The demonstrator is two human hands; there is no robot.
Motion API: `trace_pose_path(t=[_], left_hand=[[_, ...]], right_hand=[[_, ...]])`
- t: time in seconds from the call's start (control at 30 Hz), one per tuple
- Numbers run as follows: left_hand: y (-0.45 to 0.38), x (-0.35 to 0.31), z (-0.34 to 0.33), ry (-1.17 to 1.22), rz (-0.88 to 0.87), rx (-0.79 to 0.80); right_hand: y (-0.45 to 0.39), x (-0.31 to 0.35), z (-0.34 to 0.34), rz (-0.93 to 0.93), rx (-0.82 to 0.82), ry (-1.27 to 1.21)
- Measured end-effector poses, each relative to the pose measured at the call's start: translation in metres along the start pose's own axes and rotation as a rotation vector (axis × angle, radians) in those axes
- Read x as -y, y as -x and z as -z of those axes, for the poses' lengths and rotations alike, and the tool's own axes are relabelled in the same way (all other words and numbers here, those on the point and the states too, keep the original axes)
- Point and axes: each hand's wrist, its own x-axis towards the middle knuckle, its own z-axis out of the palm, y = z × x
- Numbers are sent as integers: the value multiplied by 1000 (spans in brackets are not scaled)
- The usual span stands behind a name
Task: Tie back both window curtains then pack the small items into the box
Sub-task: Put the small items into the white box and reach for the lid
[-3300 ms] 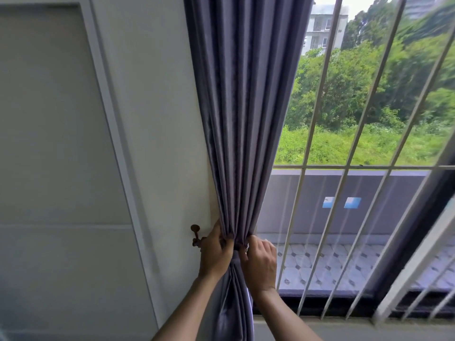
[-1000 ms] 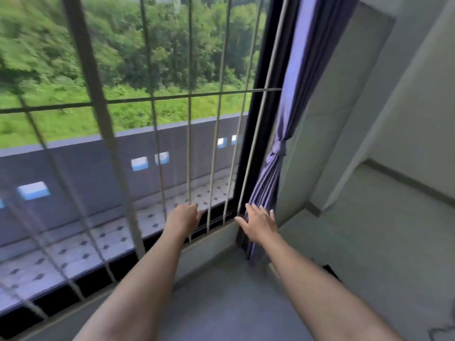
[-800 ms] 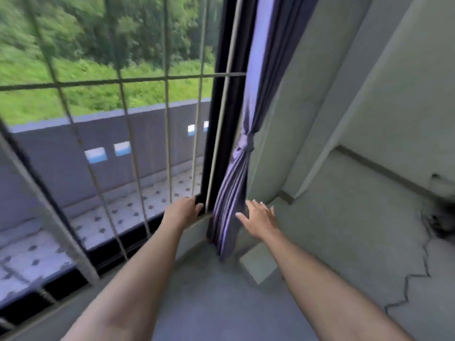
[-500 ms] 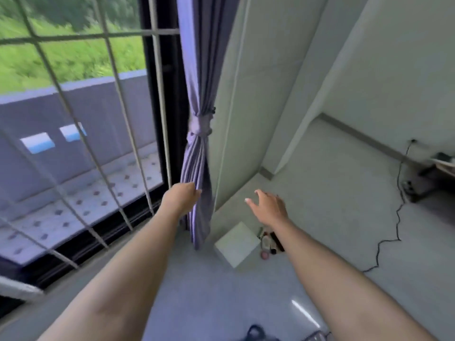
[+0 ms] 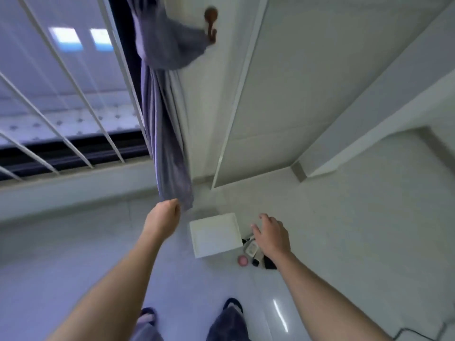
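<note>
Floor [image 5: 344, 242]: pale tiles under white box [image 5: 214, 235] and small items [image 5: 253, 252] beside it.
Curtain [image 5: 167, 143]: tied, looped to wall hook [image 5: 210, 23].
Left hand [image 5: 164, 215]: curled, holding nothing.
Right hand [image 5: 270, 233]: open grip above items.

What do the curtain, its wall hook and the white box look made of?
Curtain: soft grey-purple woven fabric, falling in folds. Hook: brown, rounded knob, likely wood or coated metal. Box: matte white, flat sides, probably cardboard or plastic.
</note>
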Motion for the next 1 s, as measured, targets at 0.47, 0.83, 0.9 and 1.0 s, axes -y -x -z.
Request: trace_pose_path(t=[0.47, 0.83, 0.9, 1.0], left_hand=[[-106, 105, -363, 20, 89, -22], [-163, 163, -509, 475, 198, -239], [-160, 162, -521, 499, 167, -259], [-159, 160, -530, 480, 206, -276]], right_hand=[[-214, -109, -305, 248, 16, -164], [-311, -116, -457, 313, -312, -437], [-310, -118, -460, 301, -376, -465], [-305, -118, -464, 302, -385, -400]])
